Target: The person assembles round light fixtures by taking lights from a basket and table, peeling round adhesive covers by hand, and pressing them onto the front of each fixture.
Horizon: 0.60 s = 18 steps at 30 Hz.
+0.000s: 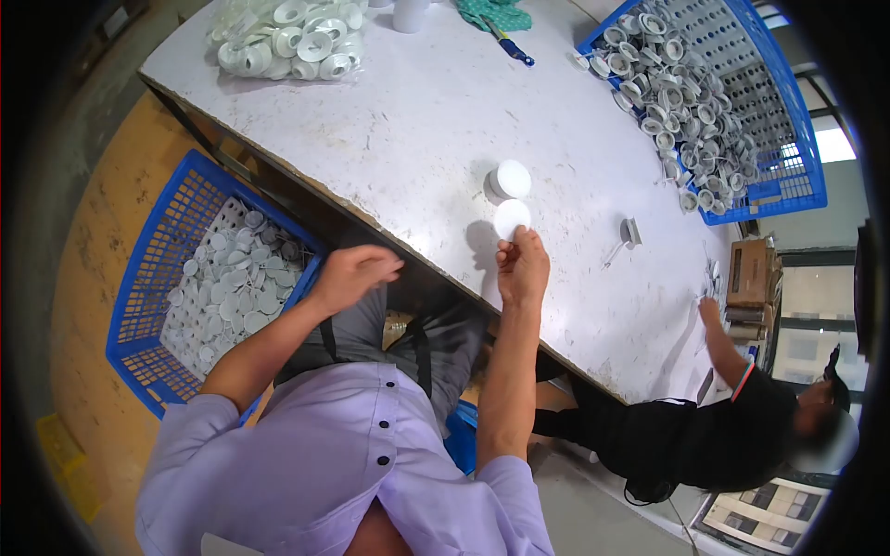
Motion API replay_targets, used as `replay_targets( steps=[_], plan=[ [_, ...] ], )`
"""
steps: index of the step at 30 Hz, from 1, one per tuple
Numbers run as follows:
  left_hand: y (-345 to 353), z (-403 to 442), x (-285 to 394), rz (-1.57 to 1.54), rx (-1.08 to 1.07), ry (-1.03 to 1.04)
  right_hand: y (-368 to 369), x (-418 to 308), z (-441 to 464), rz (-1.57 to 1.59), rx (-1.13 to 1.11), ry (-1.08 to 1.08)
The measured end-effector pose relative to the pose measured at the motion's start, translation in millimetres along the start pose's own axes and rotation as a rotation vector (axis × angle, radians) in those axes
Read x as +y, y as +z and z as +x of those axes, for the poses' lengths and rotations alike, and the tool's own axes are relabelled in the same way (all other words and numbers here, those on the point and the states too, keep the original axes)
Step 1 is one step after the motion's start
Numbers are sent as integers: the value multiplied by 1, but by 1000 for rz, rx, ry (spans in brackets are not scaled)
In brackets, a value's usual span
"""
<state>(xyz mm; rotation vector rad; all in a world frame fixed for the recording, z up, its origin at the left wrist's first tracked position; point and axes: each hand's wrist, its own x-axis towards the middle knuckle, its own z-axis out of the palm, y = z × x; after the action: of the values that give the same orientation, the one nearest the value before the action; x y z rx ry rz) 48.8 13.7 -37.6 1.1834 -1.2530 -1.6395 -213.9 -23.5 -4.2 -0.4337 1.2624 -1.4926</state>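
Between the thumb and fingers of my right hand point(525, 267) is a white round cap point(511, 219), its flat face turned up over the table. Just beyond it a second white round piece point(512, 179) stands on the tabletop, close to the held one. My left hand point(355, 278) hovers by the table's near edge, fingers loosely bent and slightly apart, with nothing visible in them. Below and left of that hand, a blue basket point(139, 269) holds many white round caps point(236, 287).
On the white table point(399, 139) are a clear bag of white rings point(287, 42), a blue-handled tool point(512, 48), a green cloth point(496, 13) and a small grey fitting point(631, 232). A tilted blue basket point(807, 139) spills grey fittings point(677, 102). A co-worker point(686, 435) reaches in at right.
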Motion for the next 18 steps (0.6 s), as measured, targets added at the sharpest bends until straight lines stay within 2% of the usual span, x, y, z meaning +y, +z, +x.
replay_targets(
  steps=[3,6,9,12,18],
  plan=[
    [57,35,30,-133,-31,23,-1,11,-23,-2,-79,25],
    [94,64,30,-79,-84,114,-6,17,-41,-79,-116,17],
    [107,71,31,213,-122,50,-21,15,-48,-102,-102,-5],
    [120,68,35,314,-142,-14,-37,11,-49,-132,-65,-7],
    [133,75,32,149,-334,-52,-70,-2,-25,-308,-29,-118]
  ],
)
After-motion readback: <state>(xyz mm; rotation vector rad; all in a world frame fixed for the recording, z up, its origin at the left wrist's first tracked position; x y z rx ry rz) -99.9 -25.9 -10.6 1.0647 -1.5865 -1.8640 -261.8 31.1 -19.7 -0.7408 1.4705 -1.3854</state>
